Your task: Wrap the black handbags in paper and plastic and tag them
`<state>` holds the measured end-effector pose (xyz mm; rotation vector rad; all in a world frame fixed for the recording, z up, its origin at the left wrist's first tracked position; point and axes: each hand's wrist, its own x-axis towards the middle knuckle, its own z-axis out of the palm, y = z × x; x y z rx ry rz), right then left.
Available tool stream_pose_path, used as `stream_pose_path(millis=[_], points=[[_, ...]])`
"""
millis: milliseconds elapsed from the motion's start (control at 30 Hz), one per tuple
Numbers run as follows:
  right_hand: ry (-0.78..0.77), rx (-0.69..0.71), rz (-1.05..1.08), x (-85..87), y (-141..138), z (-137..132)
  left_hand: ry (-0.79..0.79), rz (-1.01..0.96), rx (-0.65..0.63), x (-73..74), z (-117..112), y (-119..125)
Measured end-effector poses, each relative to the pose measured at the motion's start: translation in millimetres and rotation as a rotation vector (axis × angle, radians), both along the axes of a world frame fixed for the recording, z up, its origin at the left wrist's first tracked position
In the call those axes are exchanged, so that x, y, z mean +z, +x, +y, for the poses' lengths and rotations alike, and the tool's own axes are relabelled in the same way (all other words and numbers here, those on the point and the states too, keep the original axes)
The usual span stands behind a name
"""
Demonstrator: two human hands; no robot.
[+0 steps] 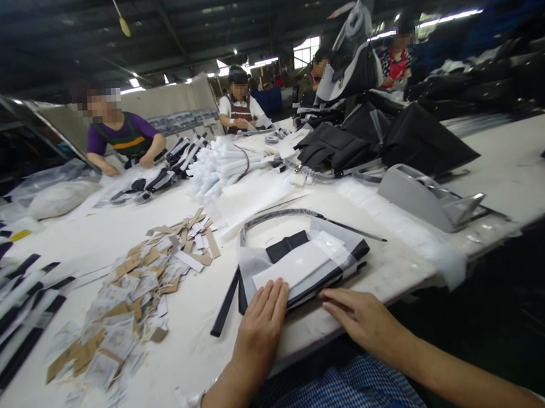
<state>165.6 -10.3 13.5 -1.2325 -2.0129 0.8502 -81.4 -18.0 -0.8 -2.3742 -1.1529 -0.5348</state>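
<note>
A flat black bag (303,269) wrapped in white tissue paper lies at the near edge of the white table (206,329), its curved handle arching away from me. My left hand (260,326) lies flat on the bag's near left corner with fingers stretched out together. My right hand (361,318) rests open beside it at the table's edge, fingertips touching the bag's near side. Neither hand grips anything. A black strap (225,304) runs out from under the bag to the left.
A heap of paper and cardboard tags (135,296) spreads on the left. White paper rolls (220,164), black bags (365,138) and a grey tape dispenser (427,199) lie farther back. Striped straps (13,309) lie at far left. Other people work across the table.
</note>
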Motion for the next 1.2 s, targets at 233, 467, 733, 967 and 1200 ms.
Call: stream_pose_path(millis=[233,467,733,967,1200], points=[[-0.721,-0.056,0.766,4.4,-7.5,-24.6,0.001,-0.005,-0.016,-2.3,2.0,-4.6],[-1.065,-0.354,1.280,7.2,-22.3,-19.3,0.015,-0.060,-0.031,-3.8,4.0,-6.0],[-0.931,-0.211,1.076,15.7,-42.9,-8.9,-0.036,-0.213,-0.009,10.0,-1.3,-18.4],[-0.861,-0.186,1.054,30.3,-59.4,-7.6,0.089,-0.177,0.054,0.0,-7.7,-13.9],[-0.949,-0.280,1.115,33.7,-65.4,-2.5,0.104,-0.185,0.070,-11.5,-4.0,-15.5]])
